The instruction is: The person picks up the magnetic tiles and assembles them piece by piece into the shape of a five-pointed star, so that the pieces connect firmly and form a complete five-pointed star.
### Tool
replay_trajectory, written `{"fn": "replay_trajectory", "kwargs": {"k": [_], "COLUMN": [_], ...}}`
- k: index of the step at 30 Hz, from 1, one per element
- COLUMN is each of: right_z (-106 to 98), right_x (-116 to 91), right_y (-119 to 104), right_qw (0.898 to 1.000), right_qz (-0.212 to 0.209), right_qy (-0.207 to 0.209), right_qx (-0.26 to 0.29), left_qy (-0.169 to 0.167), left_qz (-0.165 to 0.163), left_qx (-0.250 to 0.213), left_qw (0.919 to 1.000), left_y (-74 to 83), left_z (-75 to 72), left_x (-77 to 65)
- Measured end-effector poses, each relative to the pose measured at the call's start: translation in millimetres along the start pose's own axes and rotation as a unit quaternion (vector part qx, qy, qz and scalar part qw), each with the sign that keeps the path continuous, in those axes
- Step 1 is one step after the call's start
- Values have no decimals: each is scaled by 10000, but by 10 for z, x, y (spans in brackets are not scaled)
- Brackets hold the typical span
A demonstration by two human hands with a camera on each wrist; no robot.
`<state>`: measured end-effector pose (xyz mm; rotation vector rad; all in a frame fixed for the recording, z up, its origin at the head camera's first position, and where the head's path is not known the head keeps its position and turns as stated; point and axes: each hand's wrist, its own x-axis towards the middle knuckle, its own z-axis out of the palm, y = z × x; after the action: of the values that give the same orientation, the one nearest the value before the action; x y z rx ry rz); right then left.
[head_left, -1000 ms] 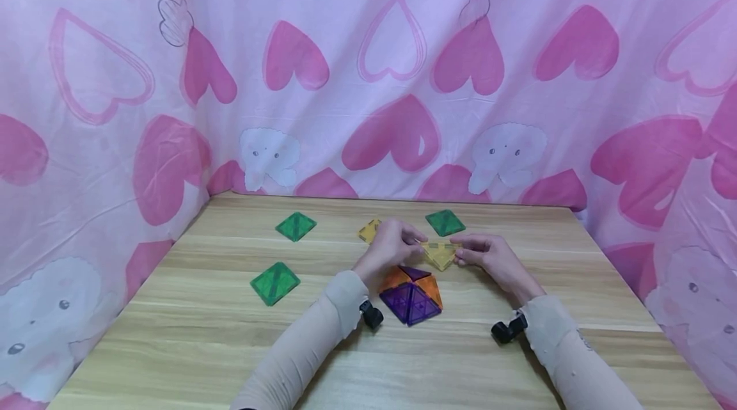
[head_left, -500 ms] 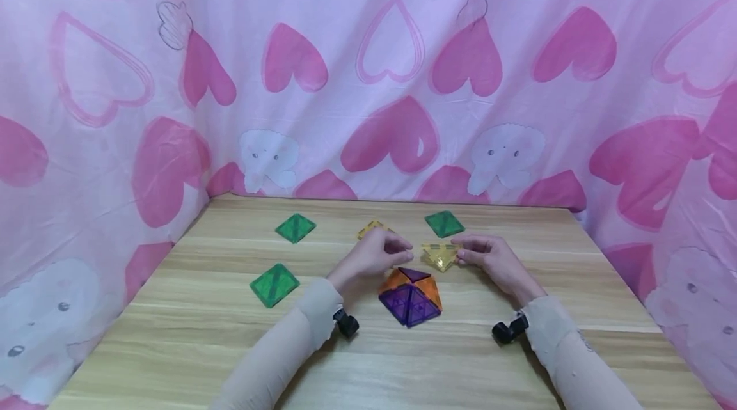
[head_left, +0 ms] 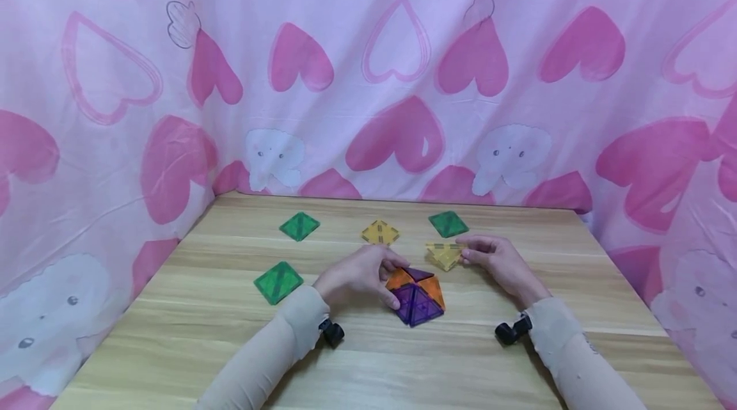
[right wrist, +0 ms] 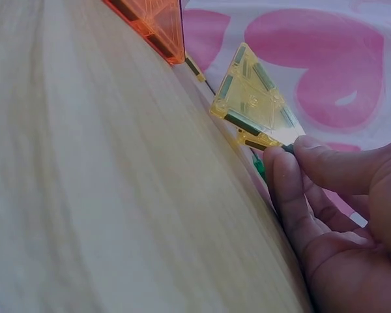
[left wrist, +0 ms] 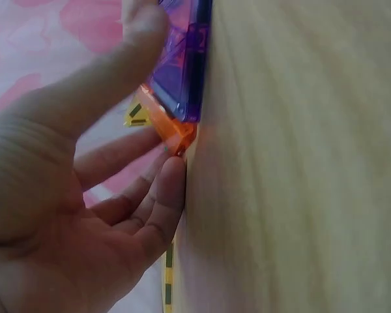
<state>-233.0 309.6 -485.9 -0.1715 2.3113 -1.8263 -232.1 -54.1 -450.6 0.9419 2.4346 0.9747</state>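
In the head view, my left hand [head_left: 364, 272] straddles the left side of a low structure of purple and orange magnetic tiles [head_left: 426, 306]. Its thumb lies on the purple front tile, while the fingers reach round the orange side [left wrist: 171, 124] in the left wrist view. My right hand [head_left: 499, 264] pinches the corner of a pair of yellow triangular magnetic tiles [head_left: 446, 258] between thumb and fingertips. One yellow triangle [right wrist: 253, 98] tilts up, and a second yellow edge shows beneath it in the right wrist view. The pair is behind and right of the structure, apart from it.
A flat yellow diamond of tiles [head_left: 380, 231] lies behind the left hand. Green tile diamonds rest at back left [head_left: 299, 226], back right [head_left: 448, 224] and left [head_left: 279, 283]. A curtain with pink hearts [head_left: 397, 135] encloses the wooden table [head_left: 460, 365].
My left hand has let go of the yellow pair and moved left and toward me, onto the purple and orange structure. The right hand keeps the yellow tiles in about the same place.
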Motion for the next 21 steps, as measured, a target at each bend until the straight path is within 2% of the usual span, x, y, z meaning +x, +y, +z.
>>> {"fn": "replay_trajectory", "kwargs": {"k": [6,11,16,21], "right_z": [-2,-18,-25,-23], "right_x": [9,4,-6,-17], "right_y": [14,21,46,48], "right_qw": [9999,9990,9962,9906], "right_qz": [-10,-211,-292,-355], "right_qy": [40,-200,-669,-1164], "right_qx": [146,334,478,625], "left_qy": [356,594,682,696], "left_qz": [-162,-394,-335,-448], "left_qx": [231,310,438,356], "left_qw": [9990,9970,9961,9959], "left_y": [20,-8,-42,-30], "left_z": [39,50,48,40], "left_x": [13,24,45,45]}}
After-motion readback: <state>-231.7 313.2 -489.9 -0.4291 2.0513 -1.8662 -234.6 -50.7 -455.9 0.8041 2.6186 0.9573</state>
